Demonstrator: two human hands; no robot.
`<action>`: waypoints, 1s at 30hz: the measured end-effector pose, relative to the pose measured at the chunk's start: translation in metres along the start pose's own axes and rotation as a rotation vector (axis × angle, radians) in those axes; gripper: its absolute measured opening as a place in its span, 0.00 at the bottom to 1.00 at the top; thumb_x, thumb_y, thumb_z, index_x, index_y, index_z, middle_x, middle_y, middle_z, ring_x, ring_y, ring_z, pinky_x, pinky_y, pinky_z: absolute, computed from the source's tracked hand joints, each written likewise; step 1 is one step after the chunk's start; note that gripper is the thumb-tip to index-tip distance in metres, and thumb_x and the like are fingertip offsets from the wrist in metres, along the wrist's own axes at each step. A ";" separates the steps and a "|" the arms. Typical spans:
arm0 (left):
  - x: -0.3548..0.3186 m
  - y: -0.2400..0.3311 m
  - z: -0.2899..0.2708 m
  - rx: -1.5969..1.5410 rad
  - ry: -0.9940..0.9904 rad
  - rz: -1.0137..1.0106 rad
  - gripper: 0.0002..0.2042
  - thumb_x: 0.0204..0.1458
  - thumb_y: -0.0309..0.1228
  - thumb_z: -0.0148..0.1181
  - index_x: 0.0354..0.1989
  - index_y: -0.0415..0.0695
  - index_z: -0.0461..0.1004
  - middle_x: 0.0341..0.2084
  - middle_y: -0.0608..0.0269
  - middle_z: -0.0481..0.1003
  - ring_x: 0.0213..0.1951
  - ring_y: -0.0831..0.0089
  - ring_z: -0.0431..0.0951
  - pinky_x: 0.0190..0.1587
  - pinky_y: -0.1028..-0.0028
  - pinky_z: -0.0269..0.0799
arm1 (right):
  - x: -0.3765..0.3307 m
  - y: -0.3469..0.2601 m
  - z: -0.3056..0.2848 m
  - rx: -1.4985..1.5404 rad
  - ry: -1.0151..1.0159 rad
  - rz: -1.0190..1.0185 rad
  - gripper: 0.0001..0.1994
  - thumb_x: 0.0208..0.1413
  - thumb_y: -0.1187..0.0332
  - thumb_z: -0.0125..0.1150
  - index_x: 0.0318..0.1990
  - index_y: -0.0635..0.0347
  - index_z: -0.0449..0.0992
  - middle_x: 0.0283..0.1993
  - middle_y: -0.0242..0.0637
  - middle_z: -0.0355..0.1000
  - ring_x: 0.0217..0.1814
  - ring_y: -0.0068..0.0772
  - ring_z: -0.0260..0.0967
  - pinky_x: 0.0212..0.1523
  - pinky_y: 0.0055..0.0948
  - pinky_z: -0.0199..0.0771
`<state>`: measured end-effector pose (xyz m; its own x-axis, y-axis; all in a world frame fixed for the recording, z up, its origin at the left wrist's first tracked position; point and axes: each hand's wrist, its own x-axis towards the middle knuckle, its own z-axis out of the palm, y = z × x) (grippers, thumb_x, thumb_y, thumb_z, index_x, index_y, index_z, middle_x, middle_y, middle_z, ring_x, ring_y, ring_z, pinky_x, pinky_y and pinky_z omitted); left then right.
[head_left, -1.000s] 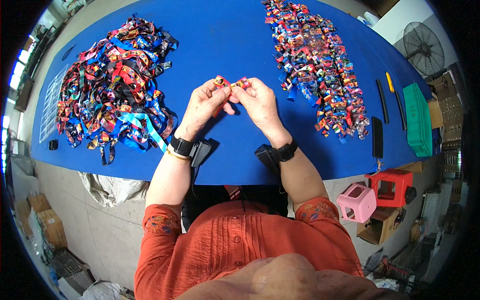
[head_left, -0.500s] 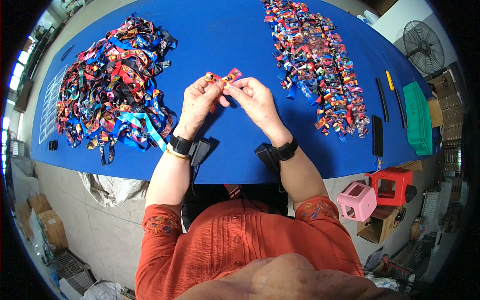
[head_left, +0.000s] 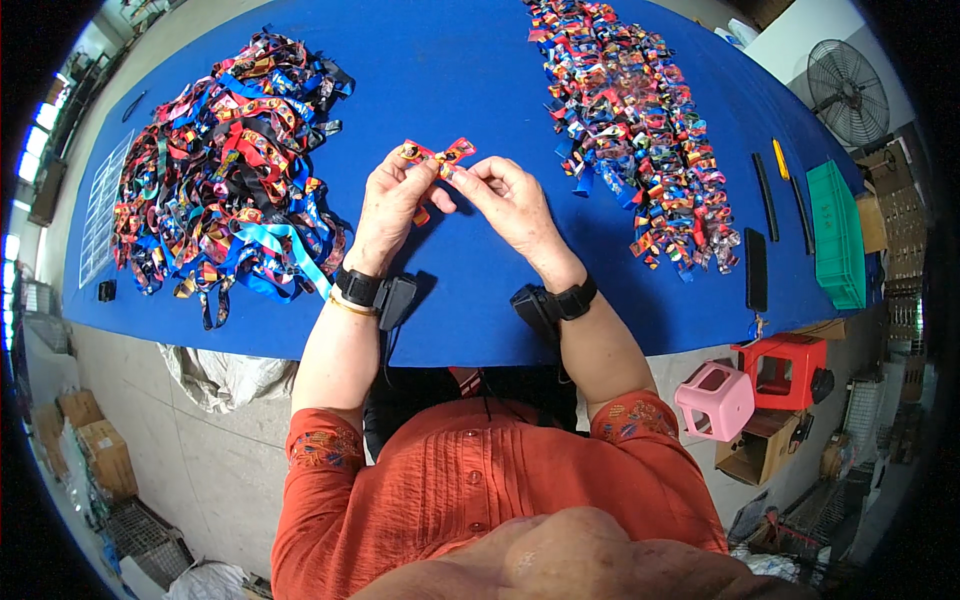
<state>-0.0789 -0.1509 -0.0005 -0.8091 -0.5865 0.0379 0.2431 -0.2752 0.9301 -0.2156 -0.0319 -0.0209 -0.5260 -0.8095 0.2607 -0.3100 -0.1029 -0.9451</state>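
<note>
A: Item one, the work surface?
B: Long blue-covered table (head_left: 480, 60), near edge running just beyond both wrists. A wide bare blue strip lies between two heaps, open on all sides of the hands.

A: Item two, the hands?
B: Left hand (head_left: 390, 200) and right hand (head_left: 505, 195) are raised over that bare strip, fingertips pinched shut on a small red-and-orange printed ribbon bow (head_left: 437, 155), one hand at each side of its middle. The bow's loops stick out above the fingers.

A: Item three, loose stock?
B: Tangled pile of multicoloured printed ribbon lengths (head_left: 220, 160) to the left; spread heap of small multicoloured finished bows (head_left: 630, 120) to the right.

A: Containers?
B: Green plastic slotted tray (head_left: 835, 235) at the table's right end, contents cannot be told. Off the table's near edge on the right, a pink plastic stool (head_left: 715, 400), a red plastic stool (head_left: 785, 365), and an open brown cardboard box (head_left: 760, 450) on the floor.

A: Flat sheets?
B: A pale gridded sheet (head_left: 100, 220) at the far left edge.
</note>
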 end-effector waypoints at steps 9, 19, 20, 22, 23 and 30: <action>0.002 -0.002 -0.001 0.052 0.015 0.031 0.07 0.65 0.31 0.52 0.43 0.41 0.71 0.34 0.60 0.80 0.24 0.77 0.80 0.26 0.82 0.71 | -0.002 -0.014 -0.001 0.163 -0.070 0.212 0.07 0.61 0.68 0.64 0.38 0.62 0.75 0.31 0.28 0.74 0.29 0.13 0.67 0.29 0.15 0.67; 0.005 -0.008 0.000 -0.158 -0.065 0.035 0.06 0.65 0.28 0.50 0.45 0.39 0.67 0.40 0.49 0.79 0.36 0.66 0.84 0.41 0.71 0.82 | 0.005 0.010 0.000 0.240 -0.016 0.033 0.06 0.59 0.73 0.60 0.43 0.62 0.73 0.38 0.35 0.77 0.35 0.21 0.73 0.36 0.22 0.74; 0.005 -0.004 0.003 -0.148 -0.087 0.023 0.05 0.65 0.27 0.50 0.44 0.39 0.67 0.40 0.48 0.79 0.37 0.64 0.84 0.41 0.72 0.81 | 0.005 0.006 -0.001 0.227 -0.002 -0.010 0.07 0.59 0.72 0.60 0.43 0.62 0.73 0.40 0.35 0.77 0.37 0.21 0.74 0.39 0.23 0.75; -0.001 0.005 0.007 -0.003 -0.066 -0.029 0.06 0.65 0.28 0.51 0.44 0.39 0.67 0.39 0.50 0.80 0.37 0.66 0.84 0.41 0.74 0.81 | 0.003 -0.003 -0.006 0.236 -0.035 0.034 0.08 0.59 0.70 0.61 0.43 0.63 0.74 0.40 0.35 0.77 0.39 0.21 0.74 0.41 0.24 0.75; -0.004 0.011 0.009 0.141 -0.044 -0.079 0.06 0.64 0.29 0.53 0.44 0.40 0.68 0.37 0.53 0.80 0.36 0.68 0.84 0.40 0.75 0.80 | 0.002 -0.009 -0.007 0.243 -0.069 0.076 0.09 0.58 0.69 0.63 0.43 0.63 0.74 0.40 0.35 0.77 0.40 0.21 0.74 0.43 0.25 0.75; -0.004 0.003 0.011 0.102 -0.092 -0.038 0.06 0.63 0.28 0.54 0.43 0.39 0.68 0.33 0.59 0.80 0.33 0.75 0.83 0.28 0.85 0.75 | 0.000 -0.013 -0.001 0.250 0.001 0.127 0.09 0.58 0.69 0.65 0.39 0.65 0.75 0.34 0.36 0.78 0.35 0.19 0.75 0.35 0.22 0.76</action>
<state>-0.0808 -0.1403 0.0061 -0.8636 -0.5033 0.0311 0.1598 -0.2146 0.9635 -0.2124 -0.0298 -0.0088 -0.5489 -0.8245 0.1375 -0.0371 -0.1403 -0.9894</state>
